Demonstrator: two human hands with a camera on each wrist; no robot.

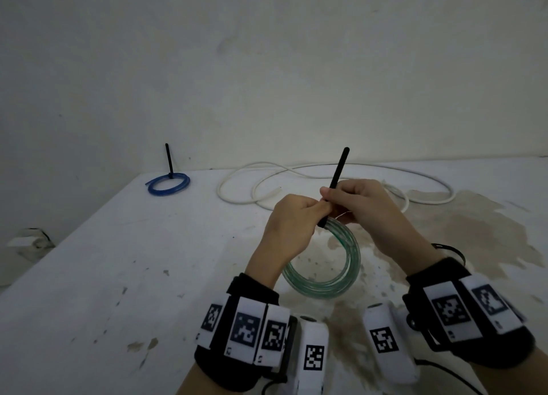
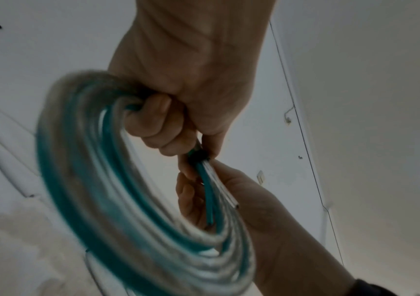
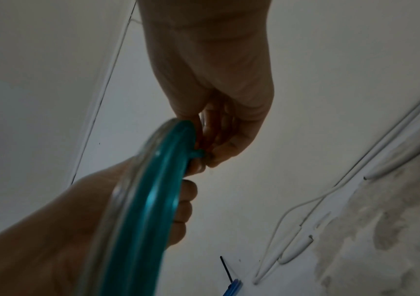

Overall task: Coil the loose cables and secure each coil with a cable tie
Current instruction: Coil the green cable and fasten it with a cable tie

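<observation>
Centrally, left hand (image 1: 289, 216) grips the green tubing coil (image 1: 326, 264); right hand (image 1: 360, 207) pinches the black cable tie (image 1: 336, 178), its tail pointing toward upper frame.

**Colours and patterns**

Teal-green translucent coil of tubing (image 1: 335, 264), bound by a black plastic cable tie (image 1: 336, 181). Blue coiled cable (image 1: 168, 184) with its own black tie (image 1: 169, 160). White loose cable (image 1: 326, 175). White tabletop (image 1: 148, 276) blotched brown. Black wristbands (image 1: 252, 329) bearing black-and-white square marker patterns.
</observation>
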